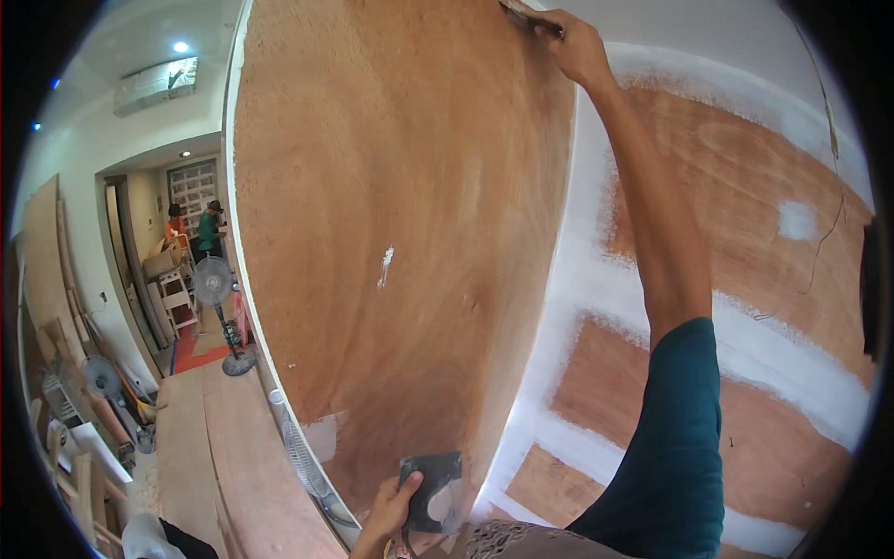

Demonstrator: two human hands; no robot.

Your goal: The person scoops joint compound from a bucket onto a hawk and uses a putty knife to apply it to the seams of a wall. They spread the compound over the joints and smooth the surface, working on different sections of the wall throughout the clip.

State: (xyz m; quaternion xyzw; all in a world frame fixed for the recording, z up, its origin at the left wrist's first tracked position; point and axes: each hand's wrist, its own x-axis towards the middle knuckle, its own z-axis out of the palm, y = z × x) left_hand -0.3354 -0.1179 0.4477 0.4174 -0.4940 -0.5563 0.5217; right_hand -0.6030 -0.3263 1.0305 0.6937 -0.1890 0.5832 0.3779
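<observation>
High up at the panel's top right corner, my right hand (pixel 575 48) is closed round a putty knife (pixel 533 19). Its blade meets the edge of a tall brown plywood panel (pixel 372 168) and is mostly out of sight. Low down, my left hand (pixel 391 508) grips a dark square plate (pixel 419 466), thumb on top. A smooth pale grey lump of putty (pixel 445 503) lies on the plate. The plywood bears a small white smear (pixel 386 266) near its middle and a pale patch (pixel 321 436) at lower left.
To the right stands a plywood wall (pixel 726 158) with broad white bands over its joints and a loose hanging wire (pixel 832 121). A standing fan (pixel 214 284) and leaning boards (pixel 47 252) are at left. Two people (pixel 210 228) work beyond a doorway.
</observation>
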